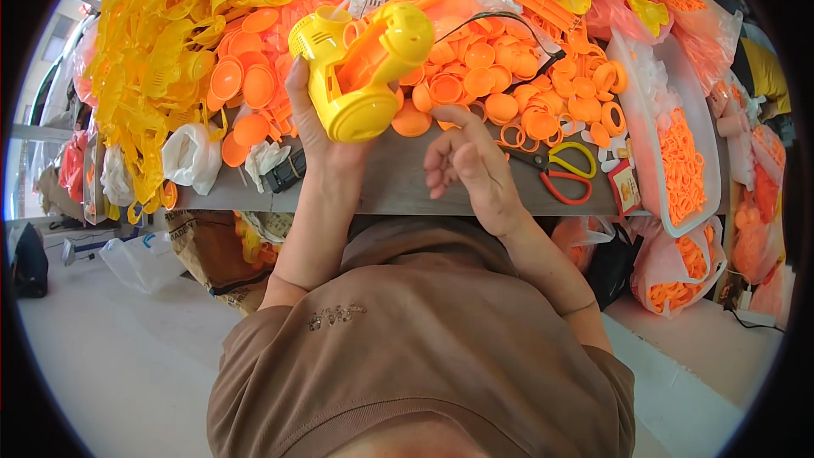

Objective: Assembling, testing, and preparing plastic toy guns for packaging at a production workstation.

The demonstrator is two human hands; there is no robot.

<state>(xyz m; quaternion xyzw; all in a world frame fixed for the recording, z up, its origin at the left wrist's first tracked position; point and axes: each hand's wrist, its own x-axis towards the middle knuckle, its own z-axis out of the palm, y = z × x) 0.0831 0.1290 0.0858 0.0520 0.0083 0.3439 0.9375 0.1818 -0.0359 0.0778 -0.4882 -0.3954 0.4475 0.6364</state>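
My left hand (pixel 315 129) grips a yellow plastic housing (pixel 360 121) from its left side and below, holding it tilted above the table edge. The housing has rounded ends, a slotted vent at its upper left and an orange part (pixel 366 69) inside its open middle. To the right, my right hand (pixel 476 171) is raised with fingers apart and slightly curled, holding nothing. It is apart from the housing. Just beyond it lie loose orange round caps (pixel 502 107) and rings. Scissors (pixel 570 185) with one yellow and one red handle rest on the table to its right.
Yellow plastic parts (pixel 161 59) are heaped at the far left. A clear bin (pixel 715 178) of orange rings stands at the right. A white bag (pixel 193 157) and a black block (pixel 287 171) sit near the front edge. Below the table are a paper bag (pixel 208 246) and plastic bags.
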